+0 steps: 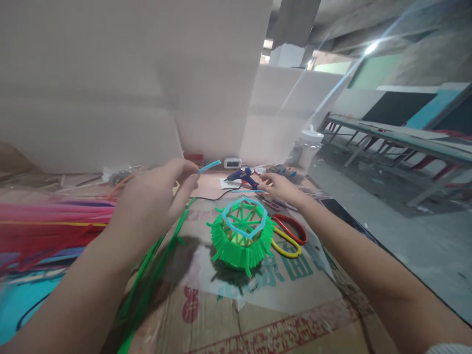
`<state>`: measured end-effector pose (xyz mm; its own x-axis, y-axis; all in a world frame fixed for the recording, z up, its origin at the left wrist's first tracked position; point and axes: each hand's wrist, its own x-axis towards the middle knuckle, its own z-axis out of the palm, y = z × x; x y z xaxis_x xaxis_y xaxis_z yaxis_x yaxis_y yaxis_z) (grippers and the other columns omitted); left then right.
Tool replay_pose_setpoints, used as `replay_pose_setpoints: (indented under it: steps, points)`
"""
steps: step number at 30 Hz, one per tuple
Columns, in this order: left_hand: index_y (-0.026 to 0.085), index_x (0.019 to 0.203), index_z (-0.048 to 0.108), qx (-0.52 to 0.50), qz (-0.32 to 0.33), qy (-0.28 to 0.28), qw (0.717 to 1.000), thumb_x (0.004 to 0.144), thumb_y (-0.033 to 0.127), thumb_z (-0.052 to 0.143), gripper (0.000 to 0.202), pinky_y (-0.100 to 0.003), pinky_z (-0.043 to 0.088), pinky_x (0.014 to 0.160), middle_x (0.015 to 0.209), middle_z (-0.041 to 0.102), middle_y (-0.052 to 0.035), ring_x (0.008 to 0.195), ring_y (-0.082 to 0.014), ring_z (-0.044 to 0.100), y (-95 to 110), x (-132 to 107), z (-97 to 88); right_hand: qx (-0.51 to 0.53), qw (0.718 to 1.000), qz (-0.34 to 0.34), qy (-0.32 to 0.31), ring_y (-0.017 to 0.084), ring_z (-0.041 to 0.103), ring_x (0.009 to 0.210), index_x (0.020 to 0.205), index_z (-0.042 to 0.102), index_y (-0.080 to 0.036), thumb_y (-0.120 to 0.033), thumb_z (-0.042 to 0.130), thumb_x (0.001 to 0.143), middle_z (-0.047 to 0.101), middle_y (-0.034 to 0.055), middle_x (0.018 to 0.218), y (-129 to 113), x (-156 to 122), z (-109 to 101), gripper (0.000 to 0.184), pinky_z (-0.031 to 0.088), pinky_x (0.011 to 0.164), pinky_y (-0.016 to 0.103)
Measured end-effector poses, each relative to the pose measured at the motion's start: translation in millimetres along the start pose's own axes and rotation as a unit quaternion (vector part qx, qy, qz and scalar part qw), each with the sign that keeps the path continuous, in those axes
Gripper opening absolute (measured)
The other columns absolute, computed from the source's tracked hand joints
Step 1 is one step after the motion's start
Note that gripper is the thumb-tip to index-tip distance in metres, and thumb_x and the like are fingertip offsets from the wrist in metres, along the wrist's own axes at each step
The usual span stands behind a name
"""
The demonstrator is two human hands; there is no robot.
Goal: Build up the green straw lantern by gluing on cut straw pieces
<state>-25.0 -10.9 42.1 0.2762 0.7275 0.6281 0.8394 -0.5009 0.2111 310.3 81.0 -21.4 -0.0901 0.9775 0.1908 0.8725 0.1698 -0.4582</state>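
My left hand [153, 199] is raised above the table and pinches a short light-blue straw piece [209, 166] between thumb and fingertips. My right hand [280, 188] is stretched forward with fingers apart, just right of a blue glue gun [242, 176] lying on a white sheet; it holds nothing. Between my arms, on flattened cardboard [258, 314], stands a small green basket [241, 236] made of straws, with a light-blue rim and wooden sticks inside.
Red and yellow scissors [289, 236] lie right of the basket. Long green straws [151, 275] and a pile of pink, red and blue straws [47, 226] lie at left. A clear jar with white lid [308, 147] stands at the back right. Metal benches stand beyond the table's right edge.
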Motion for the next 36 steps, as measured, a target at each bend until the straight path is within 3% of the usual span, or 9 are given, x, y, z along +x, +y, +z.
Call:
replay_pose_setpoints:
  steps: [2,5,12,16,21,24,29,32,36]
  points:
    - [0.025,0.108,0.064,-0.006,-0.003,-0.016,1.000,0.100,0.042,0.044,0.028,-0.033,0.035,0.062,0.089,0.075,-0.0030,0.069,-0.0244,0.064,1,1,1.0,0.011,1.000,0.011,-0.021,0.023,0.070,0.099,0.126,0.068,-0.014,-0.034,0.074,0.084,0.074,0.0138,0.119,9,22,18,0.046,0.052,0.081,0.028]
    - [0.024,0.107,0.065,-0.005,-0.008,-0.035,0.999,0.099,0.040,0.044,0.027,-0.033,0.035,0.063,0.092,0.075,-0.0038,0.070,-0.0241,0.065,3,2,0.2,0.032,0.998,0.019,-0.047,0.023,0.071,0.101,0.126,0.068,-0.015,-0.036,0.074,0.085,0.075,0.0119,0.118,11,48,39,0.046,0.053,0.085,0.028]
    - [0.023,0.110,0.064,0.009,-0.030,-0.063,0.998,0.099,0.041,0.042,0.030,-0.032,0.034,0.060,0.090,0.075,-0.0037,0.064,-0.0230,0.063,3,4,0.1,0.040,0.996,0.068,-0.046,0.030,0.073,0.093,0.095,0.076,-0.016,-0.038,0.077,0.080,0.079,0.0108,0.095,4,64,65,0.027,0.055,0.083,0.035]
    - [0.023,0.109,0.064,0.010,-0.041,-0.068,0.997,0.099,0.043,0.043,0.031,-0.032,0.034,0.061,0.091,0.075,-0.0034,0.065,-0.0231,0.063,3,3,1.8,0.084,0.994,0.062,-0.039,0.027,0.074,0.089,0.095,0.076,-0.016,-0.038,0.073,0.081,0.079,0.0100,0.091,2,52,52,0.026,0.055,0.076,0.032]
    - [0.024,0.103,0.065,-0.091,-0.055,-0.099,0.989,0.098,0.044,0.047,0.027,-0.031,0.040,0.066,0.093,0.076,-0.0006,0.076,-0.0219,0.067,4,3,0.1,0.176,0.984,0.012,-0.020,0.020,0.076,0.088,0.121,0.068,-0.017,-0.036,0.058,0.091,0.076,0.0109,0.117,-6,22,11,0.037,0.051,0.061,0.022]
    - [0.024,0.098,0.065,-0.167,-0.064,-0.123,0.976,0.097,0.042,0.050,0.024,-0.030,0.044,0.068,0.091,0.075,0.0000,0.079,-0.0202,0.067,0,6,4.8,0.198,0.980,-0.008,-0.001,0.021,0.074,0.092,0.110,0.072,-0.016,-0.040,0.060,0.089,0.078,0.0102,0.101,-10,-2,-17,0.034,0.049,0.061,0.022]
    - [0.020,0.091,0.062,-0.356,-0.094,-0.197,0.909,0.094,0.041,0.054,0.023,-0.028,0.050,0.069,0.086,0.074,-0.0026,0.082,-0.0189,0.069,-7,11,23.6,0.205,0.971,-0.120,-0.033,0.019,0.067,0.071,0.082,0.073,-0.018,-0.049,0.065,0.086,0.072,0.0039,0.074,-22,-43,-50,0.033,0.051,0.066,0.028]
    - [0.018,0.091,0.062,-0.421,-0.116,-0.267,0.859,0.093,0.044,0.057,0.026,-0.028,0.051,0.065,0.089,0.075,-0.0055,0.077,-0.0176,0.069,-7,11,30.9,0.200,0.960,-0.182,-0.070,0.018,0.064,0.066,0.072,0.070,-0.020,-0.052,0.068,0.083,0.068,0.0017,0.068,-38,-61,-54,0.034,0.051,0.063,0.030]
    - [0.018,0.095,0.059,-0.510,-0.182,-0.332,0.772,0.094,0.044,0.058,0.026,-0.026,0.053,0.058,0.090,0.073,-0.0057,0.065,-0.0143,0.068,-5,7,36.6,0.206,0.955,-0.206,-0.050,0.018,0.061,0.061,0.069,0.068,-0.022,-0.051,0.077,0.076,0.064,-0.0006,0.063,-56,-71,-49,0.031,0.053,0.062,0.031]
